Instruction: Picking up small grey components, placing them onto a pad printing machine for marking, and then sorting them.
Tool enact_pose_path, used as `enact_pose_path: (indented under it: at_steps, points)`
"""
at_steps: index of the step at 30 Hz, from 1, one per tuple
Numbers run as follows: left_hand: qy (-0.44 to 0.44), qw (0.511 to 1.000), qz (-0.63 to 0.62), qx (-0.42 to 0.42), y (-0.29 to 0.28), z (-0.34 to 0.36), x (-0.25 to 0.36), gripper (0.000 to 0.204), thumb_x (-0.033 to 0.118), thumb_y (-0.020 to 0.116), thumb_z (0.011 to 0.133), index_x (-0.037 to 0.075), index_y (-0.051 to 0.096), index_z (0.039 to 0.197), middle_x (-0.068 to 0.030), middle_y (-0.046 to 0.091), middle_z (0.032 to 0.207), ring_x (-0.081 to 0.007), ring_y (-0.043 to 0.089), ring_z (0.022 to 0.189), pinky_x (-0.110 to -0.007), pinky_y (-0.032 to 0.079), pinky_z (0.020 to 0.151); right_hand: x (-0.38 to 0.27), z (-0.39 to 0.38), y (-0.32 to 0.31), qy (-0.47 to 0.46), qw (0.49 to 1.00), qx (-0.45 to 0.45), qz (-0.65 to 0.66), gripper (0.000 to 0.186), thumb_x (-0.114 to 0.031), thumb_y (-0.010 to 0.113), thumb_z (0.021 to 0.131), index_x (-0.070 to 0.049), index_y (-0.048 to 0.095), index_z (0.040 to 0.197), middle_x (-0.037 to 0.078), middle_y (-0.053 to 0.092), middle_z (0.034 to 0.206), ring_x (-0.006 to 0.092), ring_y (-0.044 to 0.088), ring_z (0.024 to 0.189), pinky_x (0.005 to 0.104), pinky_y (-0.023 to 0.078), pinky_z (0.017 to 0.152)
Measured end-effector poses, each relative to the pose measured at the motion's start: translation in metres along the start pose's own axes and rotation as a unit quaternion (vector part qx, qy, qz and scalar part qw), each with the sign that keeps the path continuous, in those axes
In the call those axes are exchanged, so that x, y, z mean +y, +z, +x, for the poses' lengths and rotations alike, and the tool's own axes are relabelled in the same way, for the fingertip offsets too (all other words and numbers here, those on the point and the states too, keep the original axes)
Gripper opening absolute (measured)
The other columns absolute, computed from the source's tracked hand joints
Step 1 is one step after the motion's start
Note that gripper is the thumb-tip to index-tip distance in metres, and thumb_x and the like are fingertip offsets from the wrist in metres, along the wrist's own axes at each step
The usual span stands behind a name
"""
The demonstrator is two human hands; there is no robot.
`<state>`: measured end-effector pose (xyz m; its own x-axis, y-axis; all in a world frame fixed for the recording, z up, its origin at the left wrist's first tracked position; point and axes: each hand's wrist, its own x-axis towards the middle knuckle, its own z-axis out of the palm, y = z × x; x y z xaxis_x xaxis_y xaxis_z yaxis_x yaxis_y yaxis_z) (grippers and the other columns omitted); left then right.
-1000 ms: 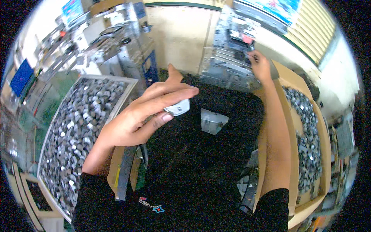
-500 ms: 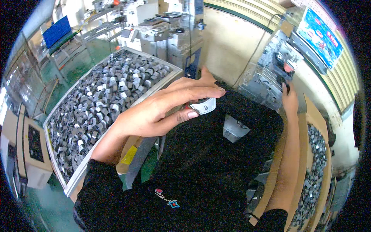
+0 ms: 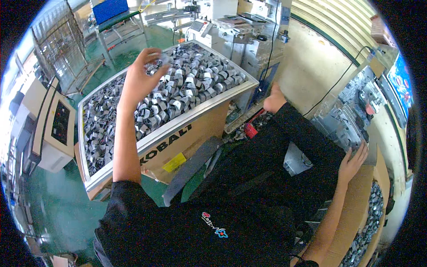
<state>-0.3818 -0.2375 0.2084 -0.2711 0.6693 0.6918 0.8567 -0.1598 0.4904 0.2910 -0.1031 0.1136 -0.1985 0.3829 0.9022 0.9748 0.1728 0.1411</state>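
Observation:
My left hand [image 3: 143,78] is raised over the near part of a wide white-rimmed tray [image 3: 195,113], heaped with small curved grey and silver pieces [image 3: 178,95]. Its thumb and fingers are curved and apart. A pale blurred piece [image 3: 165,59] shows just by the fingertips, apparently out of their grasp. On the right, my right hand [image 3: 353,163] is open, fingers stretched out, beside the front edge of a grey metal machine [image 3: 344,120]. Nothing shows in it.
The tray rests on a cardboard box [image 3: 195,138]. Another cardboard box [image 3: 351,200] at my right side holds many small grey pieces [image 3: 369,222]. A beige control cabinet [image 3: 58,129] stands at the left. My bare foot [image 3: 275,100] is beyond the tray's right corner.
My left hand has moved left and away, over the tray; the small white-grey piece it pinched has left its grip. My right hand has drawn back from the machine. The view has shifted left.

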Motion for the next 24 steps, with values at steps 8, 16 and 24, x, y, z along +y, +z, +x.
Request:
enact_pose_path:
  at_steps: [8, 16, 24]
  points:
    - [-0.130, 0.976, 0.173, -0.023, -0.001, -0.019, -0.130, 0.049, 0.040, 0.076, 0.079, 0.004, 0.071, 0.112, -0.0176, 0.072, 0.109, -0.0334, 0.068, 0.103, -0.041, 0.051, 0.092, -0.002, 0.003, -0.008, 0.010, 0.999, -0.034, 0.022, 0.048, -0.021, 0.052, 0.103, -0.002, 0.042, 0.146, 0.018, 0.042, 0.150, 0.0398, 0.035, 0.141, 0.0488, 0.029, 0.117]
    - [-0.187, 0.953, 0.192, -0.142, -0.007, -0.030, -0.171, 0.048, 0.039, 0.077, 0.074, 0.009, 0.074, 0.111, -0.0161, 0.072, 0.113, -0.0336, 0.067, 0.107, -0.041, 0.050, 0.096, 0.005, -0.003, -0.005, 0.020, 0.999, -0.035, 0.007, 0.048, -0.018, 0.052, 0.102, -0.002, 0.042, 0.146, 0.019, 0.043, 0.149, 0.0392, 0.037, 0.140, 0.0488, 0.029, 0.116]
    - [-0.235, 0.937, 0.213, -0.148, 0.000, -0.035, -0.170, 0.052, 0.041, 0.081, 0.072, 0.017, 0.072, 0.118, -0.0114, 0.071, 0.117, -0.0305, 0.064, 0.116, -0.047, 0.039, 0.109, 0.005, 0.005, -0.009, 0.017, 0.998, -0.049, 0.043, 0.050, -0.021, 0.050, 0.103, -0.004, 0.041, 0.148, 0.017, 0.039, 0.154, 0.0374, 0.032, 0.144, 0.0482, 0.024, 0.120]
